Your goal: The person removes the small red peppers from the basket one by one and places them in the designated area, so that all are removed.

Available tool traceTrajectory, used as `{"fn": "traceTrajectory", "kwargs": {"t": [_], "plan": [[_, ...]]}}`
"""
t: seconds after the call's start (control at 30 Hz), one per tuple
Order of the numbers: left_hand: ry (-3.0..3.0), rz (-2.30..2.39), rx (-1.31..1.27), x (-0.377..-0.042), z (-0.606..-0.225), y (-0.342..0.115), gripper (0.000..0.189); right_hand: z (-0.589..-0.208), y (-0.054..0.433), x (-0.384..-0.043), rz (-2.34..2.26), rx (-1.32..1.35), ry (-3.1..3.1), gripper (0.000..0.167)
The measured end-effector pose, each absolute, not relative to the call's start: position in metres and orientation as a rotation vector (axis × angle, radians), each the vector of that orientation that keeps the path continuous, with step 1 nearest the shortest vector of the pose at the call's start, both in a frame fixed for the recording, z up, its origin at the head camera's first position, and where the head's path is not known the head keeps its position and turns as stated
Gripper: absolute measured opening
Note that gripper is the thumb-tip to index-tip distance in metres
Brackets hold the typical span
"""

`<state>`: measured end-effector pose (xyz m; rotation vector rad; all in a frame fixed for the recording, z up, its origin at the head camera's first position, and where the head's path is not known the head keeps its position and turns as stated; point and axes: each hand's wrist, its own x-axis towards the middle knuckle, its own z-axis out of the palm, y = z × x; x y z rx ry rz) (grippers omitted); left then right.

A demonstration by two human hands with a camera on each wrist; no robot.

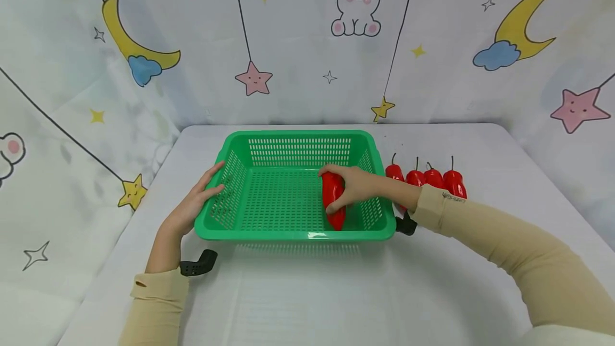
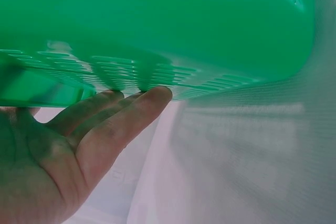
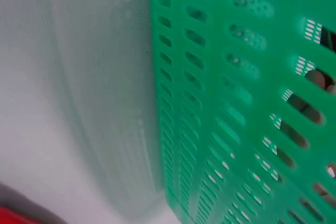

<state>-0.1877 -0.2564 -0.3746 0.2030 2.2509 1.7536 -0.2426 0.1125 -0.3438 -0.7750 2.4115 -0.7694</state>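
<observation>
A green plastic basket point(image 1: 288, 236) with slotted walls stands on the white table. Inside it, towards the right end, my right hand point(image 1: 353, 185) grips a glossy red pepper point(image 1: 330, 191) from above, thumb on the near side and fingers on the far side. The pepper's tip points towards me. My left hand point(image 1: 189, 210) rests against the basket's left side with fingers extended. In the left wrist view, the fingertips of that hand point(image 2: 100, 140) touch the slotted wall. Through the slots of the basket point(image 3: 194, 93), the right wrist view shows only bits of the right hand.
Several more red peppers point(image 1: 434, 178) with dark stems lie in a row right of the basket, partly hidden by my right arm. A patterned cloth point(image 1: 307, 68) with moons and stars hangs behind the table. Black wrist devices point(image 1: 199, 264) sit below both wrists.
</observation>
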Motion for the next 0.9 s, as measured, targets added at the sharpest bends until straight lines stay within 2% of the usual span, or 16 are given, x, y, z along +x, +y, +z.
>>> {"fn": "traceTrajectory", "kwargs": {"t": [0.9], "plan": [[2.236, 1.768, 0.206, -0.187, -0.374, -0.255, 0.057, -0.295, 0.143, -0.239, -0.955, -0.881, 2.315, 0.072]]}}
